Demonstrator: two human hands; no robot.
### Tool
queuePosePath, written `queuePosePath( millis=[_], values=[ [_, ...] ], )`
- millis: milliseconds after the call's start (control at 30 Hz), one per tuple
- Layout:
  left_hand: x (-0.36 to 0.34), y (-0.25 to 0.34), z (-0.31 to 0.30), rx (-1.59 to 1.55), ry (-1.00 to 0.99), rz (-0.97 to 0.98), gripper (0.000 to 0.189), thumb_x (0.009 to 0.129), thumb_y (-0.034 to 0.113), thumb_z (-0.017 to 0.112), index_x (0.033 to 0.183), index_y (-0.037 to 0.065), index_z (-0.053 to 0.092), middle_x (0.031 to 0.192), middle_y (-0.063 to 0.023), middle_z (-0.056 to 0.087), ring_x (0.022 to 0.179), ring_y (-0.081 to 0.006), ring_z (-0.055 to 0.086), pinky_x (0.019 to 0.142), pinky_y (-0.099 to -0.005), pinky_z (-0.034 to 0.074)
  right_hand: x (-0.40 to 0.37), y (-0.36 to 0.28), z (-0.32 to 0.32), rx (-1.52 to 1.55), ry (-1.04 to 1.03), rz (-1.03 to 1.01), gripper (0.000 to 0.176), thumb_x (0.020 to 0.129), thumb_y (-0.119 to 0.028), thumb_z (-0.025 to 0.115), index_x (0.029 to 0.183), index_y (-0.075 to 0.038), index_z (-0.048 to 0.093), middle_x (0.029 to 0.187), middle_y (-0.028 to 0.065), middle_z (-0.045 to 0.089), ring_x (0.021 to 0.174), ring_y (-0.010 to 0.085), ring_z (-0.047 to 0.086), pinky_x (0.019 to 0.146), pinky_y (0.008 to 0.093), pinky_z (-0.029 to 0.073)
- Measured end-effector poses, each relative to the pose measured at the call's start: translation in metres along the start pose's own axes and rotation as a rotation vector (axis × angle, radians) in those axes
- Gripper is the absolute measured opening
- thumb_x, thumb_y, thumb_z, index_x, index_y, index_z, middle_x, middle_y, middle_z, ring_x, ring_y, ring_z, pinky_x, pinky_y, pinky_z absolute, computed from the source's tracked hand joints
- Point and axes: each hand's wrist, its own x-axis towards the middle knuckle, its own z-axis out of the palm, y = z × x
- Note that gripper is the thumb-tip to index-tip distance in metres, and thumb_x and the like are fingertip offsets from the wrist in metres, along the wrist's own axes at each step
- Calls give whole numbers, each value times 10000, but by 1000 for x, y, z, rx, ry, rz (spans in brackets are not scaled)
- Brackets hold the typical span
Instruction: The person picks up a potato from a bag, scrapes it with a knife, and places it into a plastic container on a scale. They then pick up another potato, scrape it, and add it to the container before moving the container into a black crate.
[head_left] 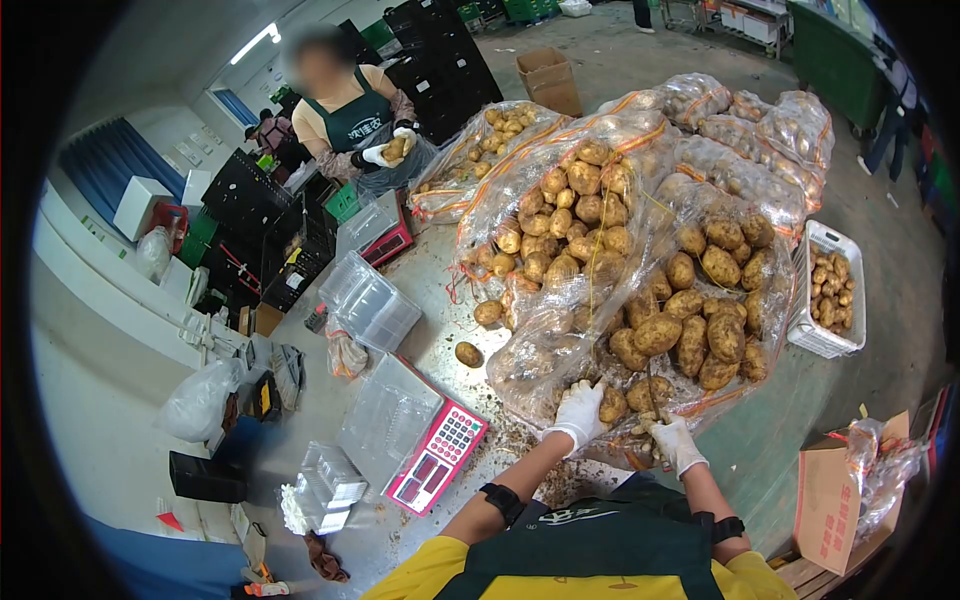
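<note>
A large clear plastic bag [530, 372] lies open on the metal table, with many soil-marked potatoes [657, 334] spilling toward me. My left hand [580, 416], in a white glove, is closed on the bag's near edge, beside a potato [613, 404]. To its right, my white-gloved right hand [676, 444] has its fingers curled round the bag's near rim. Another potato [648, 393] lies just above that hand. Parts of both hands' fingertips are hidden by plastic and potatoes.
A red-and-white scale [438, 458] with a clear tray stands at left, near stacked clear containers [370, 302]. Two loose potatoes lie on the table [455, 330]. A white basket of potatoes [828, 290] and a cardboard box [840, 500] stand right. A co-worker [355, 125] holds potatoes across the table.
</note>
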Motion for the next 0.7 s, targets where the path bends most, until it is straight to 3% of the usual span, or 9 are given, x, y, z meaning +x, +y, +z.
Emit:
queuePosePath(
  millis=[100,267,367,567,700],
  values=[
    [0,0,0,-44,31,-7,625,645,295,746,1163,52,496,1039,-188,511,986,-350,530,836,-431,451,4,5,-1,30,-8,12,152,856,-118,593,978,-32,623,684,56,644,406,118,497,341,278,369],
    [-2,4,-13,-72,-4,-17,652,667,282,741,1221,46,492,1047,-187,516,1022,-338,523,856,-423,452,-3,-7,1,76,-13,16,136,826,-75,576,948,-34,618,650,47,611,417,128,525,335,280,374],
    [-2,3,-10,-69,-10,-21,654,662,286,746,1216,44,496,1045,-187,517,1019,-339,525,855,-423,454,1,0,0,27,-14,12,177,867,-153,612,997,-33,626,680,56,650,405,114,494,348,277,376],
    [-1,3,-9,-49,6,-5,650,660,292,745,1208,41,501,1030,-184,517,996,-336,532,845,-422,457,-6,-11,1,0,-1,46,167,861,-167,613,969,-41,636,639,48,619,391,118,490,337,273,369],
    [-2,3,-10,-48,7,-8,651,664,296,739,1214,43,498,1031,-184,514,1001,-334,528,847,-420,455,2,-1,1,14,-3,37,183,820,-85,577,988,-46,639,616,44,583,381,132,491,332,288,362]
  ],
)
